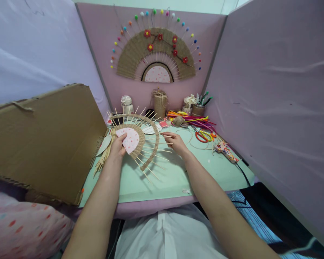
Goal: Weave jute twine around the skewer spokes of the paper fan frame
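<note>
A half-round woven fan frame [156,138] is held up over the table, tilted, with thin wooden sticks fanning out past a curved band of twine weave. My left hand [119,145] grips its base, thumb lying on the pink dotted fabric half-circle [131,140]. Around that fabric runs a woven twine border [140,138]. At the fan's right edge, my right hand [175,142] has its fingers closed about the tip of a wooden stick; the exact contact is hard to see.
A finished fan [129,54] with red flowers hangs on the back panel. Behind stand a jar [127,105], a twine spool [160,104] and a pen cup [198,110]. Orange scissors [201,136] and a glue gun [226,151] lie right. Loose sticks [104,158] and cardboard [48,144] are left.
</note>
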Demonstrator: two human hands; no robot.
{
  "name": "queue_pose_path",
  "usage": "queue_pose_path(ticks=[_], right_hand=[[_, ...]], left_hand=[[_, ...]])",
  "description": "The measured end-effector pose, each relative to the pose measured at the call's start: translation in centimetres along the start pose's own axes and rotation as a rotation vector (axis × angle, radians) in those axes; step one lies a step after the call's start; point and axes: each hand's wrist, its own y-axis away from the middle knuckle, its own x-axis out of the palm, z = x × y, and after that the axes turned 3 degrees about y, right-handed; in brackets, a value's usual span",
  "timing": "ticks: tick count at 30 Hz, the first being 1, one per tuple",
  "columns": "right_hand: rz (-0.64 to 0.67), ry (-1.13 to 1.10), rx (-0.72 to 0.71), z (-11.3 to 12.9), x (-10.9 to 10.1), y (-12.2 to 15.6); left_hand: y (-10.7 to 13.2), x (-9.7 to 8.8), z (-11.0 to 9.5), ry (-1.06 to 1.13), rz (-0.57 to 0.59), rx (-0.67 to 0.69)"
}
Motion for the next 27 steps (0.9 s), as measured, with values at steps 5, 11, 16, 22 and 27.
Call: queue_pose_path(ticks=[5,11,16,22,27], right_hand=[[0.028,0.089,0.002,0.5,-0.2,0.3],[0.006,0.205,-0.016,0.8,-0.5,0.6],[0.015,0.254,-0.035,1.4,-0.9,0.9],[0.059,0.254,-0.042,1.3,-1.2,0.8],[0.115,0.287,-0.031,1.1,-1.7,0.8]], left_hand=[[0.1,-0.1,-0.2,-0.019,0.045,-0.029],[-0.1,-0.4,-0.3,-0.025,0.046,0.095],[-0.3,-0.7,-0.6,-0.053,0.034,0.096],[-0.4,-0.7,-0.5,-0.063,0.022,0.094],[-0.7,-1.0,-0.4,-0.077,0.025,0.1]])
